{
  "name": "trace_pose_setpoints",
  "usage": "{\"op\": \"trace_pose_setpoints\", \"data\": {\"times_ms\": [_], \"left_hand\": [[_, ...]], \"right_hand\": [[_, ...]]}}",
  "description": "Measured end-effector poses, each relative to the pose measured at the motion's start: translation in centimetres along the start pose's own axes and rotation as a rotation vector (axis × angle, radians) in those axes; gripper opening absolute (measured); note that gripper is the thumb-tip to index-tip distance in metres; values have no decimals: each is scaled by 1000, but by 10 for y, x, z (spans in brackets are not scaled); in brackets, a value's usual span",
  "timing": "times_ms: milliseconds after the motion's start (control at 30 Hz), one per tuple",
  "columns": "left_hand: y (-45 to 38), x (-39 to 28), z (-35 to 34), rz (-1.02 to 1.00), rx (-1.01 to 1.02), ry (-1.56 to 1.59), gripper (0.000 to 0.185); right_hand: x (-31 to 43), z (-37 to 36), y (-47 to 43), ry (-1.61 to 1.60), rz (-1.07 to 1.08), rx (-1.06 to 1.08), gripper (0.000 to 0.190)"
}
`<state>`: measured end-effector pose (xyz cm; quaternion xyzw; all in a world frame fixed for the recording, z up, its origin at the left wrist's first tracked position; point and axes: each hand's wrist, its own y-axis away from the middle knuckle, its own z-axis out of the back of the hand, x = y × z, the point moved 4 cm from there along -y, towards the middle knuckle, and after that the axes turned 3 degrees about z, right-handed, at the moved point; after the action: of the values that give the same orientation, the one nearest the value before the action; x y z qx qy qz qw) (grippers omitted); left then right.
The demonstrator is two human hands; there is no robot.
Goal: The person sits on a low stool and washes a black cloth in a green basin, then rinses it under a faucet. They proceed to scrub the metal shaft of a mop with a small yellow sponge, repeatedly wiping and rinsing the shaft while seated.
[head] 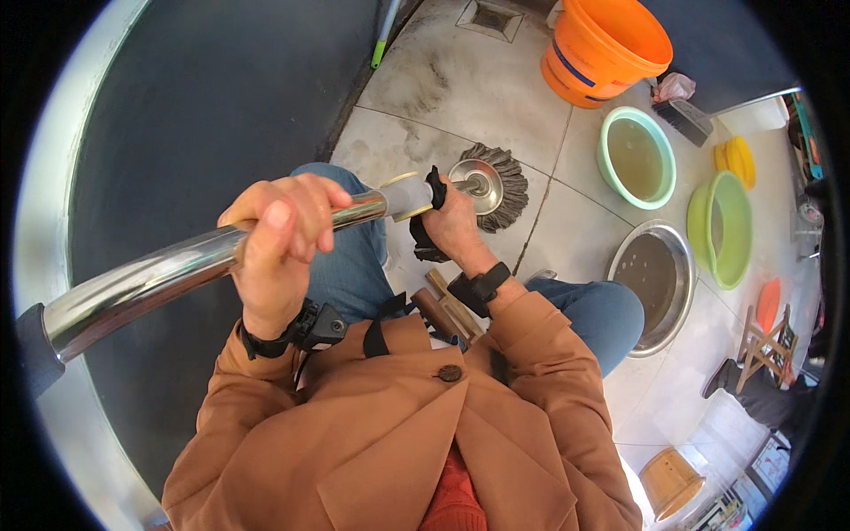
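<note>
A mop's shiny metal handle [153, 282] slants across me from the lower left. My left hand [279, 242] is wrapped round its middle. Near the mop head, my right hand [458, 222] grips the lower end, with black strip material [428, 245] bunched in and below it. Between both hands, a pale ring-shaped piece with yellowish rims [406, 194], perhaps a tape roll, sits at the handle; how it is attached is unclear. Beyond my right hand, the mop head shows a round metal disc [479, 180] and grey strands [511, 192] over the floor tiles.
An orange bucket [597, 60], a turquoise basin [603, 162], a steel basin [687, 265] and a green basin [734, 226] stand to the right. A dark wall [179, 146] runs along the left. A broom [684, 119], folding stool [767, 352] and a person's leg [750, 395] are farther right.
</note>
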<state>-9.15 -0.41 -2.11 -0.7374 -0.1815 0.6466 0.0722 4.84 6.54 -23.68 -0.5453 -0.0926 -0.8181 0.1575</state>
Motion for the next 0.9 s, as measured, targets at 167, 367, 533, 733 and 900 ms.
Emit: {"op": "trace_pose_setpoints", "data": {"times_ms": [167, 367, 533, 733, 900], "left_hand": [[-6, 11, 36, 18, -157, -8, 32], [-41, 34, 64, 6, -232, -24, 34], [-90, 58, 77, 15, -270, -26, 34], [-92, 108, 41, -84, -140, 6, 24], [-77, 105, 35, -145, -111, 2, 24]], "right_hand": [[-3, -31, -25, 9, 23, 71, 30], [-12, -52, -84, 103, 143, 43, 36], [-38, -49, -138, 192, 79, 19, 28], [-76, -16, -196, 235, 71, -62, 31], [-74, 14, -203, 337, -6, -55, 32]]}}
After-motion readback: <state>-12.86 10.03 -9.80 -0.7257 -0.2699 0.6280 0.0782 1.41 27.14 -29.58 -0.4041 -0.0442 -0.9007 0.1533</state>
